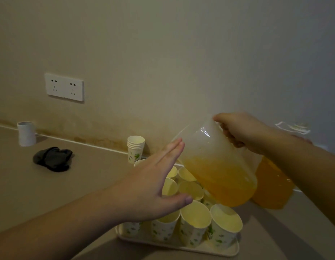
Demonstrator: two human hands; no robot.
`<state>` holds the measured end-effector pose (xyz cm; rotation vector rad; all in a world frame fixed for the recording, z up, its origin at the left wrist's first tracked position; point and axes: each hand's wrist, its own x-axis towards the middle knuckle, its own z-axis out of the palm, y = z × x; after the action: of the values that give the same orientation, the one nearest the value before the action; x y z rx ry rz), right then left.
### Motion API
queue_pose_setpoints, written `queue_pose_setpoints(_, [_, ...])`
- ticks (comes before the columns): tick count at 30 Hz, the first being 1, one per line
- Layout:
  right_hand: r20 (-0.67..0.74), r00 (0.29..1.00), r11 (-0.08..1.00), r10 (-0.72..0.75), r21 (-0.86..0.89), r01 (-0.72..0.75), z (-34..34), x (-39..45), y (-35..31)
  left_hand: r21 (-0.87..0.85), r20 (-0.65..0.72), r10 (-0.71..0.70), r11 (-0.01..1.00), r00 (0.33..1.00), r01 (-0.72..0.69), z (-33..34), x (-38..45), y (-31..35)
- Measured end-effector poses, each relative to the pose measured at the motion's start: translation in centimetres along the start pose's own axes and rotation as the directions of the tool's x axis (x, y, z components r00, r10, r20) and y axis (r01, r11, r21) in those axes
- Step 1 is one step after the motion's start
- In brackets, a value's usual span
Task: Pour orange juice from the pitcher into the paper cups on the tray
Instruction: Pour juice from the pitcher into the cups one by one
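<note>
My right hand (239, 131) grips the handle of a translucent pitcher (215, 166), about half full of orange juice and tilted to the left above the cups. My left hand (151, 182) is open with straight fingers, its fingertips right by the pitcher's left side near the spout. Beneath them, several white paper cups (195, 220) with green leaf prints stand packed together on a cream tray (226, 251). The cups look yellowish inside; I cannot tell how full they are. My left hand hides some of the cups.
A stack of spare paper cups (135, 147) stands by the wall. A second container of orange juice (271, 186) sits behind the pitcher. On the counter to the left lie a dark cloth (52, 158) and a white cylinder (26, 133). A wall socket (64, 87) is above.
</note>
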<state>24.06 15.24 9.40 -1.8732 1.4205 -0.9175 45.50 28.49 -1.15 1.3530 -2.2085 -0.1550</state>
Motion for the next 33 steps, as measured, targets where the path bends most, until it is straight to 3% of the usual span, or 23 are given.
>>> queue_pose_setpoints(14, [0.017,1.000,0.996,-0.010,-0.087,0.012,1.6,1.9,-0.2,-0.073,-0.080,-0.036,0.997,0.996,0.030,1.3,-0.3,-1.4])
queue_pose_setpoints(18, [0.014,1.000,0.995,-0.006,-0.097,0.008,2.0,2.4,-0.3,-0.123,-0.217,-0.106,0.989,0.970,0.081,1.1,-0.3,-3.5])
queue_pose_setpoints(22, [0.016,1.000,0.994,-0.005,-0.107,0.007,2.4,2.9,-0.1,-0.305,-0.307,-0.328,0.923,0.893,0.234,1.0,0.2,-7.1])
queue_pose_setpoints(24, [0.019,1.000,0.994,-0.004,-0.111,0.006,2.4,3.1,0.0,-0.449,-0.286,-0.448,0.843,0.847,0.295,1.4,0.8,-10.2])
queue_pose_setpoints(27, [0.015,1.000,0.994,-0.001,-0.113,0.003,2.5,3.3,0.1,-0.623,-0.151,-0.575,0.687,0.804,0.375,2.4,1.6,-15.2])
queue_pose_setpoints(33, [0.024,1.000,0.994,0.014,-0.107,-0.011,2.4,3.5,0.0,-0.468,0.077,-0.578,0.698,0.812,0.541,4.1,2.4,-21.2])
